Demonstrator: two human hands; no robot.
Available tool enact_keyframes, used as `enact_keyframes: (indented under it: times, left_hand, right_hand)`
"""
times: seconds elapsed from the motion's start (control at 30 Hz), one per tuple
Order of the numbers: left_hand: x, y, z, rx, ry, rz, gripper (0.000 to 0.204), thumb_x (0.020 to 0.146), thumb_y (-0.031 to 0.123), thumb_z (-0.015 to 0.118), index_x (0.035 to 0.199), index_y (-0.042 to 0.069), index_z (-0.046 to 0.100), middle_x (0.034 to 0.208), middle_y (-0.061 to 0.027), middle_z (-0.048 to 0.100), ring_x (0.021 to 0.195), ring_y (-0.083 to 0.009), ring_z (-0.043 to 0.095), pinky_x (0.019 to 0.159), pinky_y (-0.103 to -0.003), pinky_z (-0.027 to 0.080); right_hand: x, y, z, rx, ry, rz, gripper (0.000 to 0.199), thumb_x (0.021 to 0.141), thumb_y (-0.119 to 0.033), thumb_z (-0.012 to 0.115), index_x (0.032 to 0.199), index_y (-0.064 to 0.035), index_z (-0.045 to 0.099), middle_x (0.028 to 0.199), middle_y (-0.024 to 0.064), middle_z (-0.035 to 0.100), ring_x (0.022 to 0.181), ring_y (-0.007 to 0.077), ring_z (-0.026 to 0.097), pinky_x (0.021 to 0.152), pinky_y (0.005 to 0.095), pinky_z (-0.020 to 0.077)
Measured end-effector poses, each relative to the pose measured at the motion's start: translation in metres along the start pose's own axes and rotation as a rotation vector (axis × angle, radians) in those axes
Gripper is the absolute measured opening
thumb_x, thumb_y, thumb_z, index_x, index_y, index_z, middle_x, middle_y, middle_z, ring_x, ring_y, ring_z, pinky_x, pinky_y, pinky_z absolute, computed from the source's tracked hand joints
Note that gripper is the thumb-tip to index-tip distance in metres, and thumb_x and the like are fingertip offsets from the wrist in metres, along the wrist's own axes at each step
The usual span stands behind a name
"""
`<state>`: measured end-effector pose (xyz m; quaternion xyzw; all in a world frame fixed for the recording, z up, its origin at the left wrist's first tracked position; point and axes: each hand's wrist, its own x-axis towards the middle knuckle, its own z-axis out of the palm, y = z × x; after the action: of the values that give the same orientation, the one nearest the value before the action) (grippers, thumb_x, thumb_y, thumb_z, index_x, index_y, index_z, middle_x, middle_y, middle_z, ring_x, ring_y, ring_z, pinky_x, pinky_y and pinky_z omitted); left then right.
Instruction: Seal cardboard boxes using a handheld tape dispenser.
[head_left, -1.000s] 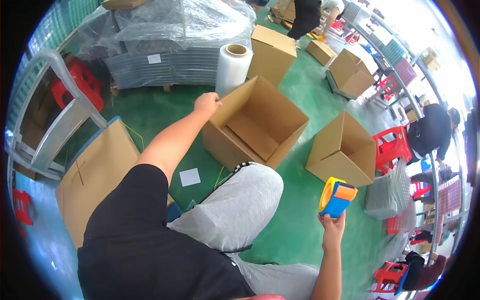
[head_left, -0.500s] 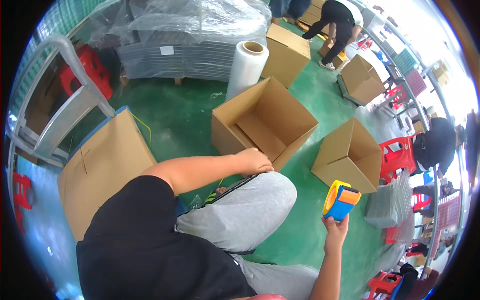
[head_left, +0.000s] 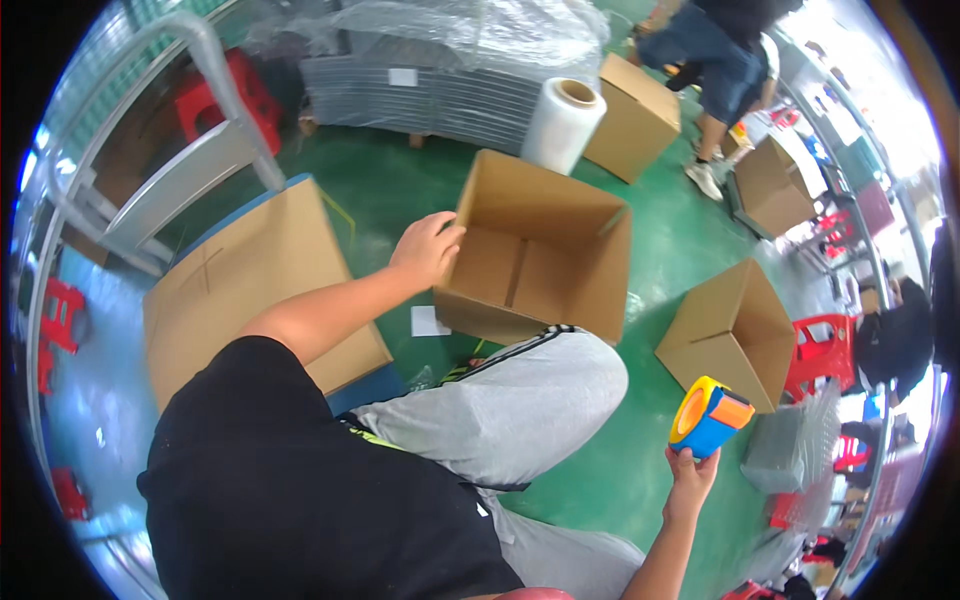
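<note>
My left hand (head_left: 428,247) grips the near left rim of an open brown cardboard box (head_left: 540,250) that stands on the green floor in front of my knee. My right hand (head_left: 690,470) is low at the right and holds a tape dispenser (head_left: 708,416) with a blue body and yellow and orange parts. A second open cardboard box (head_left: 735,330) lies tilted just beyond the dispenser. My grey-trousered leg (head_left: 520,400) is between the two hands.
A roll of clear stretch film (head_left: 562,125) stands behind the box. Flat cardboard sheets (head_left: 250,290) lie on a blue pallet at my left. A wrapped pallet (head_left: 440,70) is at the back. More boxes (head_left: 635,115) and another person (head_left: 720,50) are far right, with red stools (head_left: 825,350).
My left hand went from the box's far rim back to my knee, then out again onto the box's near left rim. The view swung so the box is closer. The right hand kept the dispenser.
</note>
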<state>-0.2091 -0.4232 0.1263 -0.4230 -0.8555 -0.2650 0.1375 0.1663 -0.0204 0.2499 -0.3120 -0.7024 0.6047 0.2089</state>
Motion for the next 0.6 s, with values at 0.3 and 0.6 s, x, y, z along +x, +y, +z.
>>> enact_keyframes:
  times: [0.3,0.6]
  left_hand:
    - [-0.246,0.025,-0.049,0.351,-0.453,-0.872,0.111,0.075,0.061,0.073,0.151,-0.001,0.020,0.153,-0.0354,0.016,0.144,-0.0531,0.012,0.113,-0.061,0.025]
    - [-0.249,0.074,-0.078,0.445,-0.897,-0.672,0.106,0.073,0.034,0.079,0.153,0.004,0.016,0.156,-0.0321,0.016,0.144,-0.0528,0.015,0.112,-0.063,0.026]
  right_hand:
    - [0.005,-0.002,0.011,-0.066,-0.074,-0.027,0.059,0.093,-0.023,0.069,0.141,-0.0035,0.038,0.124,0.0087,0.056,0.106,0.0215,0.061,0.090,0.0353,0.0547]
    - [-0.006,-0.002,0.020,-0.053,-0.084,0.024,0.059,0.091,-0.013,0.068,0.141,-0.0034,0.039,0.119,0.0069,0.058,0.102,0.0182,0.060,0.088,0.0358,0.0559]
